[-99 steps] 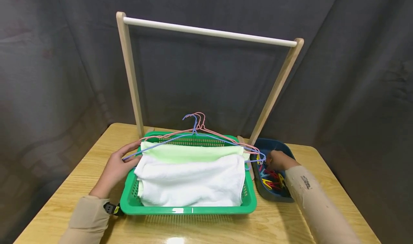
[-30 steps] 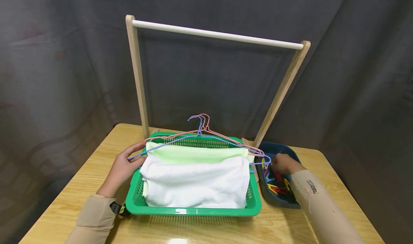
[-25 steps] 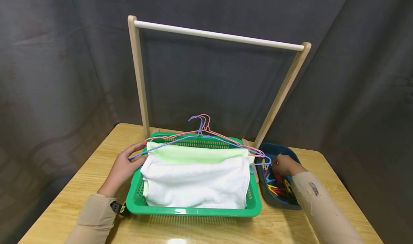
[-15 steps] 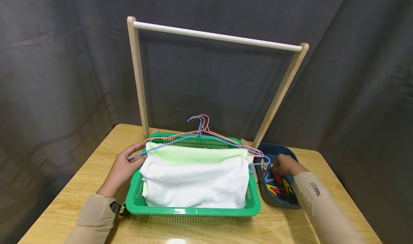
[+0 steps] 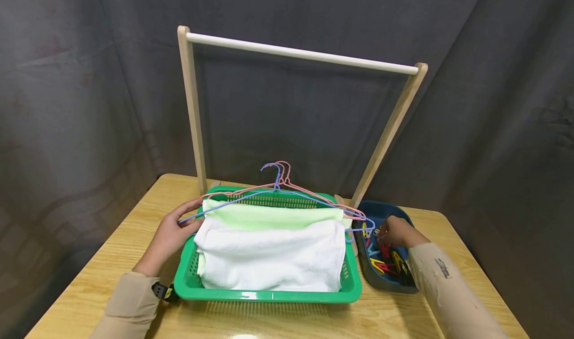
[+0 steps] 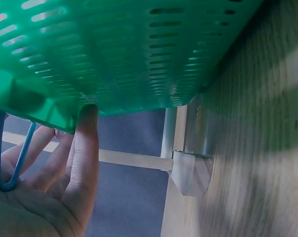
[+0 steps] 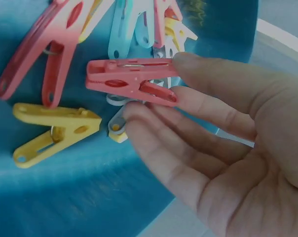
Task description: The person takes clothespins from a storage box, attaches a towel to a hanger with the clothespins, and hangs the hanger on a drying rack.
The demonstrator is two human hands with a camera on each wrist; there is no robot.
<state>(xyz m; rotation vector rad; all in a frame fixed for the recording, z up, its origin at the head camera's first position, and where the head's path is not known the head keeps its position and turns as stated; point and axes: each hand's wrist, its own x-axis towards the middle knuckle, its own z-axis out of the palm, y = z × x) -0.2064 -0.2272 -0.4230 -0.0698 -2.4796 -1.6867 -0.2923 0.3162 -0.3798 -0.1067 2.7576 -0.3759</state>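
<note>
My right hand (image 5: 398,232) is inside the dark blue tub (image 5: 386,285) on the right. In the right wrist view its thumb and index finger pinch a red clothespin (image 7: 131,79); the other fingers are bent beneath it. Beside it lie a yellow clothespin (image 7: 55,131) and several others. My left hand (image 5: 167,235) is at the left side of the green basket (image 5: 269,295), extended fingers touching its rim. One end of a blue wire hanger (image 6: 10,186) passes between thumb and fingers. Pink hangers (image 5: 305,188) lie behind it. A white towel (image 5: 269,256) overlaps a light green towel (image 5: 269,217).
Behind the basket stands a wooden rack with a white crossbar (image 5: 300,53). Its right post (image 5: 389,134) comes down close to the tub. The wooden table (image 5: 112,244) carries everything, with dark curtains (image 5: 291,119) at the back.
The head view has shifted slightly since the earliest frame. My right hand stays in the tub with small finger movements among the clothespins. The left hand keeps its place at the basket.
</note>
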